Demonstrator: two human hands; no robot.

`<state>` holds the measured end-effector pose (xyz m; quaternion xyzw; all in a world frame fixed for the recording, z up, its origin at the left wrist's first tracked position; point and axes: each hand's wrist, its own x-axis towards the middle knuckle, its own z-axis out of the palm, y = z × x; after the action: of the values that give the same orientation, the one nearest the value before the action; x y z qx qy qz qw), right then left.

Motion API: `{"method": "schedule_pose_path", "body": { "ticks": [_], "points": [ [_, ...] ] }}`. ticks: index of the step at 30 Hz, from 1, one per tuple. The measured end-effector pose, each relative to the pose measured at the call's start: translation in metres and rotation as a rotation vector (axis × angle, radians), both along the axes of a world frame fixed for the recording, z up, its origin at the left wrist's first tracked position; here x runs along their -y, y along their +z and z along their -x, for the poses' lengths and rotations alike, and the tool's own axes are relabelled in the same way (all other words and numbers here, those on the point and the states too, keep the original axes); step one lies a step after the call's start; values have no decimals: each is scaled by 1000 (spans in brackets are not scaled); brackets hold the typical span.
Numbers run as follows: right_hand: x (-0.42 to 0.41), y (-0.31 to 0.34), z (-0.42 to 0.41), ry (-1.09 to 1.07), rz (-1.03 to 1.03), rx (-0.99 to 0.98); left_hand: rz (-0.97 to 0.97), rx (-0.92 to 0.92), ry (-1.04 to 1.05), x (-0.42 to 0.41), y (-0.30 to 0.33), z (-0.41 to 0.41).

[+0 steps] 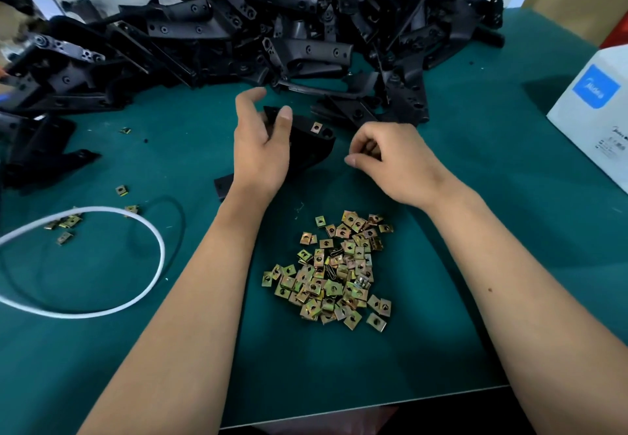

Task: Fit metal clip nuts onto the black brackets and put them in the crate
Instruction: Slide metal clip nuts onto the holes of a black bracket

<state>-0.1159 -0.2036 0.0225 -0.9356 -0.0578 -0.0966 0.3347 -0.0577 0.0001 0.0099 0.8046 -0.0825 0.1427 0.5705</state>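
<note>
Green matting (pixel 475 264) covers the bench in front of you, with a white wall behind. Your left hand (pixel 261 149) lies over a black bracket (pixel 306 149), thumb curled round its edge, hiding most of its near half; one clip nut (pixel 316 126) already sits on the exposed top. Your right hand (pixel 390 159) is curled just beside the bracket, fingertips pinched together on something small and brassy, too hidden to name for certain. Between your forearms lies a loose heap of clip nuts (pixel 334 271). A big pile of brackets (pixel 272 33) fills the far side, cut off at the left edge. A white cable loop (pixel 149 230) encircles a few stray nuts (pixel 66 223). At right, a white carton (pixel 591 121) is partly out of frame.
</note>
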Motion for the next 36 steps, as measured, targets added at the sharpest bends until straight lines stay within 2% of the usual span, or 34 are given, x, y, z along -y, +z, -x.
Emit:
{"method": "schedule_pose_path", "body": {
  "ticks": [7,11,14,17,24,36],
  "points": [
    [0,-2,-1,-122,-291,55,255,-95,14,2,4,-1],
    [-4,1,0,-163,-677,39,270,-142,-187,-2,5,0],
    [-9,4,1,-169,-780,37,251,-151,-351,0,8,5],
    [-16,5,4,-184,-912,-4,224,-156,-419,1,10,8],
    [-26,6,7,-230,-1000,-81,197,-156,-403,0,9,7],
    [-32,10,11,-272,-999,-130,97,-76,-377,2,8,9]
  ]
}}
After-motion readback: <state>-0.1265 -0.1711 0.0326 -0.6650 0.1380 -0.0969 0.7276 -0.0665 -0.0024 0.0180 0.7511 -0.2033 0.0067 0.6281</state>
